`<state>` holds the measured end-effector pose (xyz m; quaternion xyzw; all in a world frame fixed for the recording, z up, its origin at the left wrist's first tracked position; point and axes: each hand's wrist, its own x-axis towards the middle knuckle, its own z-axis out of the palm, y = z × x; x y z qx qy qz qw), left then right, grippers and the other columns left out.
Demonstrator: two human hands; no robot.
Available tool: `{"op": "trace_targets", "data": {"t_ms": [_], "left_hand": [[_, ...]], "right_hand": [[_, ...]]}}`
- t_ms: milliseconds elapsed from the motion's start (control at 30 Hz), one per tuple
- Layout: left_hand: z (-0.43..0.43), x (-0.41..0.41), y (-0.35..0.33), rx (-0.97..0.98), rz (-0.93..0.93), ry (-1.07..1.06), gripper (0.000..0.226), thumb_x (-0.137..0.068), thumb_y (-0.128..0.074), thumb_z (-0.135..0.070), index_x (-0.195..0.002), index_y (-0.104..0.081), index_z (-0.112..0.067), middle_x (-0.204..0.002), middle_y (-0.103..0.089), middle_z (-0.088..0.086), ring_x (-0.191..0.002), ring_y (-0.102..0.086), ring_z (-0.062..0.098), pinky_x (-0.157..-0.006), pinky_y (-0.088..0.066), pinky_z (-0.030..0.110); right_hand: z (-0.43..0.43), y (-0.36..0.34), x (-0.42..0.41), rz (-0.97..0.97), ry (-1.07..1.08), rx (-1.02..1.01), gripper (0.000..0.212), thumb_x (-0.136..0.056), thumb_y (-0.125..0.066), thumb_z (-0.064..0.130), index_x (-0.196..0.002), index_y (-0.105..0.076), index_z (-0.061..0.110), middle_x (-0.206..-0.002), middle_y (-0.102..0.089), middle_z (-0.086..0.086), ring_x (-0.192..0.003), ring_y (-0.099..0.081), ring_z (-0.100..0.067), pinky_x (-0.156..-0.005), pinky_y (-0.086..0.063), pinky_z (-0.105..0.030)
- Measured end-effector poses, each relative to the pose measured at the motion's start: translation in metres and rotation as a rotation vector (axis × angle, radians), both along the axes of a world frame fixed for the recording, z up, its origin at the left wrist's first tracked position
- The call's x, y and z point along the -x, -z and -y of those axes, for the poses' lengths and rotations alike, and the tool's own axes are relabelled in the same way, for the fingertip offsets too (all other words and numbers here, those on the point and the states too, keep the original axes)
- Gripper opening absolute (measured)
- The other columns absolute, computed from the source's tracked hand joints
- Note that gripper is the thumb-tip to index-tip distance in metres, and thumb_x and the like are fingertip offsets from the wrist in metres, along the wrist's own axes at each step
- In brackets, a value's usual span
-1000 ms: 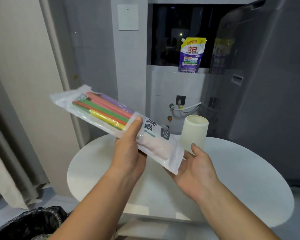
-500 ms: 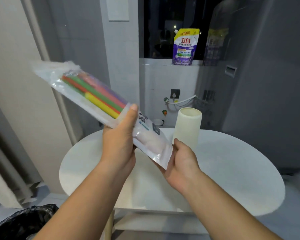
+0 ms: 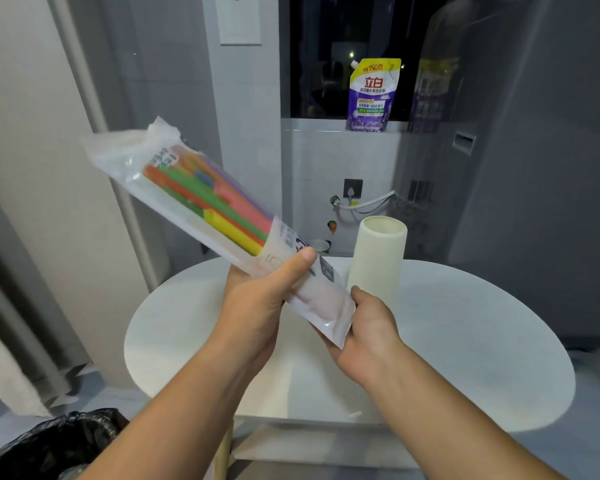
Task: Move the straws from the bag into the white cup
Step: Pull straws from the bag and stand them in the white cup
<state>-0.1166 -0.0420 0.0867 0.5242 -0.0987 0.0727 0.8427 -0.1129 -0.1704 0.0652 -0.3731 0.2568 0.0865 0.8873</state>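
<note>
A long clear plastic bag (image 3: 142,168) slants from upper left down to lower right above the table, with several coloured straws (image 3: 208,199) inside its upper half. My left hand (image 3: 257,299) grips the bag around its middle, thumb on top. My right hand (image 3: 371,327) holds the bag's lower end from underneath. Just behind my right hand, the tall white cup (image 3: 378,258) stands upright on the round white table (image 3: 465,341). The cup's inside is hidden from me.
A purple detergent pouch (image 3: 373,95) stands on the window ledge behind the table. A grey appliance (image 3: 534,168) fills the right side. A bin with a black liner (image 3: 56,445) sits on the floor at lower left. A curtain (image 3: 18,306) hangs at left.
Both hands have tilted the bag steeper and drawn it nearer the cup. The straws have slid lower inside the bag. My left thumb now sits further down the bag.
</note>
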Motion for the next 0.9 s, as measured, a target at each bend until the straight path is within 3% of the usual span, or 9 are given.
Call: {"op": "trace_targets", "data": {"t_ms": [167,233,333,433,600,900], "left_hand": [[-0.001,0.001,0.016,0.11,-0.218,0.118,0.04,-0.085,-0.077,-0.006,-0.124,-0.069,-0.003,-0.121,-0.076,0.015,-0.116,-0.072,0.028,-0.1,-0.057,0.043],[-0.005,0.0,0.016,0.116,-0.303,0.098,0.038,-0.09,-0.072,-0.012,-0.127,-0.069,-0.005,-0.121,-0.076,0.014,-0.116,-0.072,0.03,-0.1,-0.057,0.048],[-0.012,-0.003,0.015,0.17,-0.365,0.103,0.031,-0.092,-0.07,-0.014,-0.122,-0.07,-0.007,-0.12,-0.077,0.015,-0.11,-0.074,0.029,-0.095,-0.059,0.054],[-0.013,-0.003,0.016,0.227,-0.405,0.125,0.034,-0.091,-0.07,-0.015,-0.125,-0.068,-0.009,-0.122,-0.076,0.014,-0.11,-0.074,0.027,-0.089,-0.062,0.05],[-0.015,-0.003,0.017,0.275,-0.425,0.127,0.03,-0.094,-0.067,-0.014,-0.124,-0.068,-0.011,-0.118,-0.078,0.012,-0.101,-0.077,0.024,-0.08,-0.065,0.046],[-0.022,-0.003,0.014,0.419,-0.445,0.111,0.023,-0.094,-0.067,-0.013,-0.117,-0.069,-0.014,-0.115,-0.079,0.011,-0.108,-0.075,0.027,-0.09,-0.061,0.052]], "right_hand": [[0.006,-0.004,0.001,0.12,0.074,0.204,0.027,-0.098,-0.053,0.016,-0.116,-0.066,0.001,-0.112,-0.074,-0.017,-0.102,-0.071,-0.032,-0.093,-0.056,-0.047],[0.01,-0.004,0.001,0.166,0.069,0.368,0.027,-0.102,-0.05,0.027,-0.101,-0.069,0.008,-0.093,-0.075,-0.008,-0.084,-0.071,-0.023,-0.074,-0.06,-0.037],[0.018,-0.004,-0.001,0.221,0.05,0.566,0.032,-0.101,-0.051,0.036,-0.087,-0.066,0.012,-0.069,-0.061,-0.004,-0.055,-0.053,-0.016,-0.051,-0.045,-0.028],[0.021,-0.002,-0.005,0.282,0.016,0.555,0.029,-0.099,-0.058,0.034,-0.086,-0.066,0.009,-0.061,-0.053,-0.001,-0.051,-0.041,-0.014,-0.051,-0.039,-0.027],[0.024,-0.004,-0.008,0.308,-0.006,0.535,0.017,-0.094,-0.067,0.02,-0.087,-0.07,0.004,-0.069,-0.056,-0.006,-0.053,-0.046,-0.01,-0.049,-0.046,-0.022],[0.046,-0.016,-0.009,0.349,0.096,0.484,0.009,-0.093,-0.067,0.01,-0.088,-0.069,0.003,-0.085,-0.068,-0.014,-0.062,-0.062,-0.013,-0.06,-0.055,-0.023]]}}
